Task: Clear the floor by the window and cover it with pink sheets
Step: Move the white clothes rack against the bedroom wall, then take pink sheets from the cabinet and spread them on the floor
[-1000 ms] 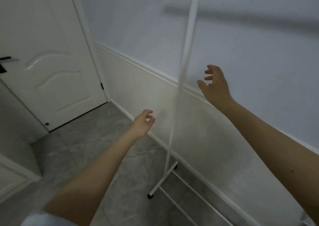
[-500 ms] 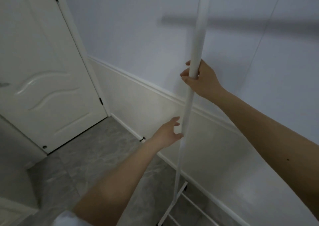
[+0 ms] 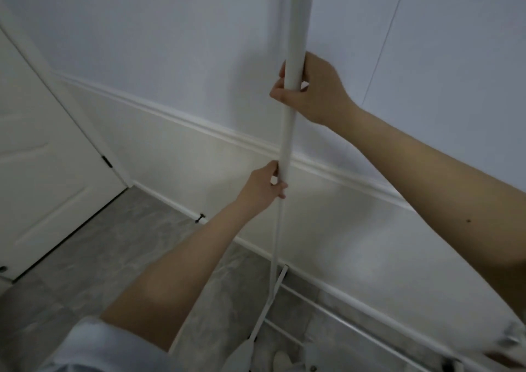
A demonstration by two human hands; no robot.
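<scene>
wall (image 3: 170,58): pale, with a white moulding rail running across it, behind everything.
floor (image 3: 99,258): grey marbled tile, at the lower left and under the rack's base.
door (image 3: 37,172): white panelled, shut, at the left edge.
rack (image 3: 287,132): white clothes rack just beside the wall; its upright pole runs from the top of the view down to a foot bar on the floor, with thin rails along the base at the lower right.
right hand (image 3: 316,90): wrapped closed around the pole at the higher point, fingers curled behind it, thumb in front.
left hand (image 3: 263,188): closed on the same pole lower down, well below the right hand, the pole passing along its fingertips.
pole against grip: bare between the two hands and below the left one.
</scene>
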